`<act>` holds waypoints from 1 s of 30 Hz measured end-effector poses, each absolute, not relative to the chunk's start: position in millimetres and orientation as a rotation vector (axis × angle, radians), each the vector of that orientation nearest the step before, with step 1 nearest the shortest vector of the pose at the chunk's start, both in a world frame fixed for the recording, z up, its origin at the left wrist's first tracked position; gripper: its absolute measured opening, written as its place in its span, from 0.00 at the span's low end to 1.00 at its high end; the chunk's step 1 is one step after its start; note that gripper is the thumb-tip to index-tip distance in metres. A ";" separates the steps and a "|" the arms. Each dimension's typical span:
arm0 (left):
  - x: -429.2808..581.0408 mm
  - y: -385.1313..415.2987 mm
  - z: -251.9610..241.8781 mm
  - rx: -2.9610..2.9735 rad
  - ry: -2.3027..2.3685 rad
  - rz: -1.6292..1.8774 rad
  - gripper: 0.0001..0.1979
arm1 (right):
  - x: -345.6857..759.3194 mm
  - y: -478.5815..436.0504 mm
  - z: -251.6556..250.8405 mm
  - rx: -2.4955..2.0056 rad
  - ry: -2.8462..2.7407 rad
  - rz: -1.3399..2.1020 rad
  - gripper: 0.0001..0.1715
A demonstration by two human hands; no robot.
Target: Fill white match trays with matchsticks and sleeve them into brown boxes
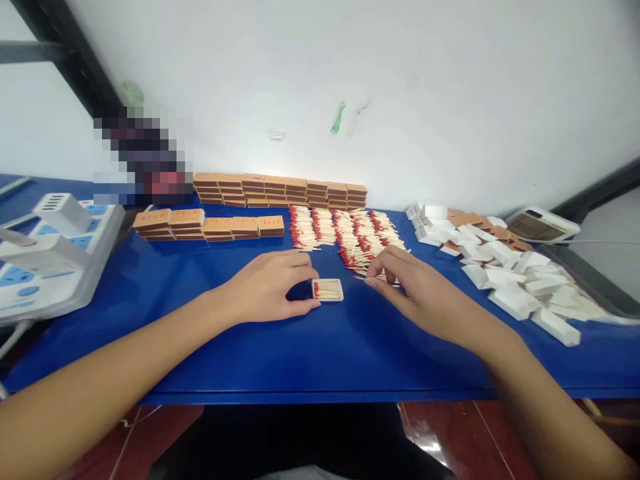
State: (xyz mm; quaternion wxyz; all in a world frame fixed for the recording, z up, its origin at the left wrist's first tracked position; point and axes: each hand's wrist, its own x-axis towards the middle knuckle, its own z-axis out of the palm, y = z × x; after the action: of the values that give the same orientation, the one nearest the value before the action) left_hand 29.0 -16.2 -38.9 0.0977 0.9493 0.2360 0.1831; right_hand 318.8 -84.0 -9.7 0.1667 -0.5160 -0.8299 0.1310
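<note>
A small white matchbox tray (342, 291) lies on the blue table with several red-headed matches (327, 289) in it. My left hand (273, 288) grips the tray's left end, thumb on the near side and fingers on the far side. To the right of the tray, my right hand (407, 287) is at the near edge of the loose match pile (350, 233). Its thumb and index finger are pinched together. Match ends show beside the fingertips, but I cannot tell whether one is between them. The pile lies in rough rows, red heads mostly to the left.
Closed matchboxes stand stacked along the wall (280, 190) and in a shorter row (207, 225) at left. White empty trays (515, 273) and brown sleeves (473, 220) are heaped at right, near a white device (543, 225). A power strip (95, 267) with plugs occupies the left end.
</note>
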 end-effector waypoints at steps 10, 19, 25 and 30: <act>25.8 -14.3 -38.3 2.835 0.721 0.558 0.14 | 327.9 -84.4 3.7 -1.487 -2.268 0.305 0.12; 26.8 -15.0 -37.1 2.815 0.714 0.530 0.15 | 419.9 -128.8 -21.7 -1.736 -2.127 0.523 0.20; 27.7 -14.0 -34.7 2.785 0.761 0.491 0.16 | 411.4 -130.2 -30.1 -1.767 -2.068 0.521 0.21; 27.8 -13.5 -34.4 2.780 0.764 0.488 0.16 | 409.6 -127.8 -27.7 -1.783 -2.061 0.593 0.23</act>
State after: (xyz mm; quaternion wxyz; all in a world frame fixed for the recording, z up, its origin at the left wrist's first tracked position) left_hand 27.8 -13.5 -34.4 0.1084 0.9452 0.2596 0.1660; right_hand 409.6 -127.8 -27.7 0.1753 -0.6294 -0.7275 0.2095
